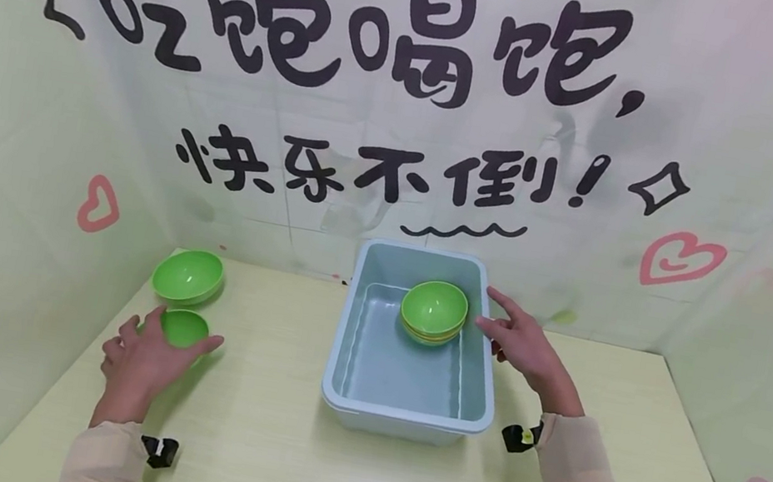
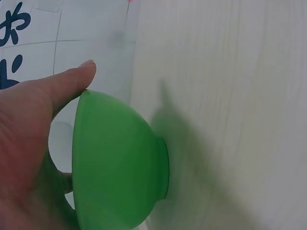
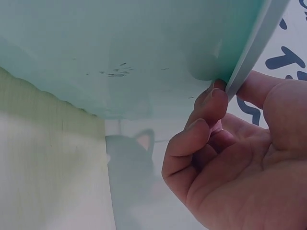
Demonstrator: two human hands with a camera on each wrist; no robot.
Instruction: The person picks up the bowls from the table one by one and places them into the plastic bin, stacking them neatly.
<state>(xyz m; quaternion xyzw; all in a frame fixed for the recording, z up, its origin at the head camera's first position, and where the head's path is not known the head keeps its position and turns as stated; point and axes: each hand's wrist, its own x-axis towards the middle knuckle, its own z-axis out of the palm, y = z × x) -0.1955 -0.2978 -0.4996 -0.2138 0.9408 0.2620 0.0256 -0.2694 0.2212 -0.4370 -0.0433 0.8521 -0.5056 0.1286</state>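
A small green bowl (image 1: 185, 329) stands on the table at the left, partly hidden by my left hand (image 1: 148, 355). That hand spreads over it, the thumb (image 2: 72, 84) straight at one side of the rim and the other fingers at the far side. Behind it stands a larger green bowl (image 1: 188, 275). A light blue plastic basin (image 1: 371, 410) stands mid-table, holding a stack of nested bowls (image 1: 434, 309) with a green one on top. My right hand (image 1: 525, 347) pinches the basin's right rim, thumb over the inner side and curled fingers (image 3: 184, 148) under the outside.
The pale wooden table (image 1: 235, 428) backs onto a white printed sheet (image 1: 345, 116) with black lettering. Similar sheets close off the left and right sides. Each wrist carries a black strap mount (image 1: 159, 452).
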